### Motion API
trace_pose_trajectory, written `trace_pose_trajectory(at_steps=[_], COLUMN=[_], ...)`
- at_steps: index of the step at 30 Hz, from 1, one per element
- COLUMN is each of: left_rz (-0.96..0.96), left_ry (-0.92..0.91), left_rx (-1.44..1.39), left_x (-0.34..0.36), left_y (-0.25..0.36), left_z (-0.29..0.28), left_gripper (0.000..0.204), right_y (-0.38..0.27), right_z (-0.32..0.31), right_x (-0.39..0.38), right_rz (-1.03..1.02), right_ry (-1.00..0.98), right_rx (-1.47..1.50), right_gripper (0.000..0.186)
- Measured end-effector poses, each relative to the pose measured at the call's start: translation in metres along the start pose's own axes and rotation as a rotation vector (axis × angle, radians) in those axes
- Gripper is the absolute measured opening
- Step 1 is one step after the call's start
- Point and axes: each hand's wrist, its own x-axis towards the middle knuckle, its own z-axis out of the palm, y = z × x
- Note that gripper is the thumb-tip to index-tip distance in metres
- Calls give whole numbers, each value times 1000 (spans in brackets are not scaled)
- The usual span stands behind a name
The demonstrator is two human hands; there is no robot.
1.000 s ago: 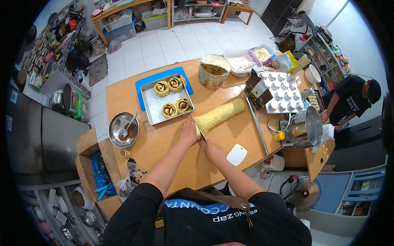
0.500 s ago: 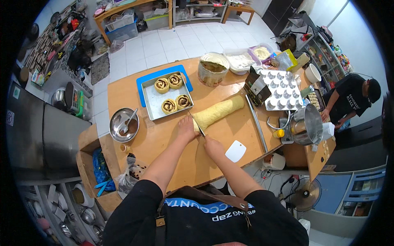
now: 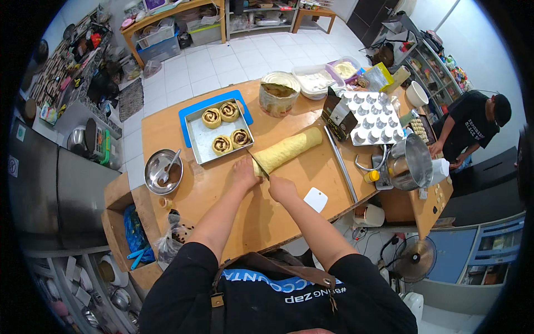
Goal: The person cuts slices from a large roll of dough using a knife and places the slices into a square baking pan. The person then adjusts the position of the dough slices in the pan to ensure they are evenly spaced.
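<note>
A long yellow dough roll (image 3: pixel 292 149) lies slantwise across the middle of the wooden table. At its left end my left hand (image 3: pixel 243 171) is closed round the end piece. My right hand (image 3: pixel 282 190) grips a knife (image 3: pixel 259 166), whose blade crosses the dough beside my left fingers; how deep it cuts is hidden. Just beyond, a square metal pan (image 3: pixel 201 146) rests on a blue tray (image 3: pixel 187 127) and holds several spiral rolls (image 3: pixel 228 112) with dark filling. A white dough scraper (image 3: pixel 316 199) lies to the right of my right hand.
A metal bowl (image 3: pixel 163 172) with a spoon stands left. A metal rod (image 3: pixel 341 164), black box (image 3: pixel 339 114), white muffin tray (image 3: pixel 371 118), large tin (image 3: pixel 278 94) and mixing bowl (image 3: pixel 410 161) fill the right and far side. Another person (image 3: pixel 473 125) works at far right.
The whole view has shifted slightly. My right hand and the knife handle have moved a little away from me; my left hand stays on the dough's end.
</note>
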Motion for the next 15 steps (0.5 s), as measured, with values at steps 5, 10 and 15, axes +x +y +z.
trace_pose_trajectory(at_steps=[5, 10, 15], left_rz=[22, 67, 123], left_ry=[43, 119, 237], left_rx=[-38, -61, -187], left_x=[-6, -5, -10], left_y=[4, 0, -30], left_z=[-1, 6, 29], left_gripper=[100, 99, 98], right_y=[12, 18, 16], right_z=[38, 40, 30], right_x=[-15, -9, -26], right_rz=[44, 41, 42], right_ry=[179, 150, 173], right_rx=[152, 116, 107], right_gripper=[20, 17, 18])
